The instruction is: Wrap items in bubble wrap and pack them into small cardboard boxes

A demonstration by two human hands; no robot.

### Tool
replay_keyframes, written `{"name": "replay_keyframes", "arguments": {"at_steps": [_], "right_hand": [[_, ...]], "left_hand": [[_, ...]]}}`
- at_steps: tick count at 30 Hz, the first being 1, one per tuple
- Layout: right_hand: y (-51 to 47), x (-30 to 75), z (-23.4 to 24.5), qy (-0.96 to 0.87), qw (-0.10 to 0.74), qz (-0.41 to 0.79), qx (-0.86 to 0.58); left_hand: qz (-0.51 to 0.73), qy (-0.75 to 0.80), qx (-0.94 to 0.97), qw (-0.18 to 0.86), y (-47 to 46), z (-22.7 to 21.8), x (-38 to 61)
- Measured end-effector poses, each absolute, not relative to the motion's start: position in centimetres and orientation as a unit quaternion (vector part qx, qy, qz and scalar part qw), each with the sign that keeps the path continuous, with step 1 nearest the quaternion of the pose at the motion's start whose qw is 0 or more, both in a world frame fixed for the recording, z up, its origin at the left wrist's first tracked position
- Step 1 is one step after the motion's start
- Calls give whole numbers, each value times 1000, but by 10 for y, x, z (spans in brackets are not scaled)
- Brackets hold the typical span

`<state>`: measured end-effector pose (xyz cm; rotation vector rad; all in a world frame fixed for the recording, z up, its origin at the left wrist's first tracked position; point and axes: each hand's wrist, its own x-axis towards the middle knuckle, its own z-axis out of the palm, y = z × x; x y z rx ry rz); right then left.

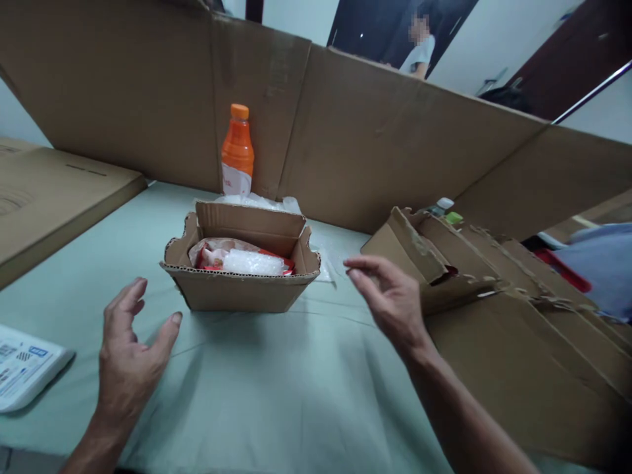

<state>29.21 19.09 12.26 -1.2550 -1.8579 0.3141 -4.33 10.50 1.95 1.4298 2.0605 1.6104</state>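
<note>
A small open cardboard box (237,293) stands on the cloth-covered table in front of me. Inside it lie a bubble-wrapped item (253,263) and a red and clear plastic package (210,252). My left hand (135,345) hovers at the box's near left, fingers curved and apart, holding nothing. To the right of the box, my right hand (390,299) has thumb and fingertips drawn together in a pinch. Clear plastic (326,268) lies close to those fingertips; whether they grip any of it cannot be made out.
An orange bottle (237,155) stands behind the box, by the tall cardboard wall (385,138). Several open cartons (474,316) line the right. A flat carton (64,191) and a labelled white package (29,368) lie left. Beyond the wall is a person (419,56).
</note>
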Motion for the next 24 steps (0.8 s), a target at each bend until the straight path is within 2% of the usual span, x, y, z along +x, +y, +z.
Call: {"name": "replay_keyframes", "arguments": {"at_steps": [2,5,10,16,19,24], "right_hand": [[182,294,82,-728,404,190,-520],[188,264,43,-743,370,261,-493],[211,229,40,-729,378,287,-492],[175,282,36,-689,408,249,-545],[162,281,37,-697,397,265,-535],[203,212,42,-761,359,353,-408]], "left_hand": [[551,687,437,181,110,10,-48],[608,617,428,259,132,7,-47],[616,593,424,300,160,19,-26],[581,570,462,350,124,14,21],[567,602,452,333,90,3,19],[583,676,379,244,48,-6,-25]]}}
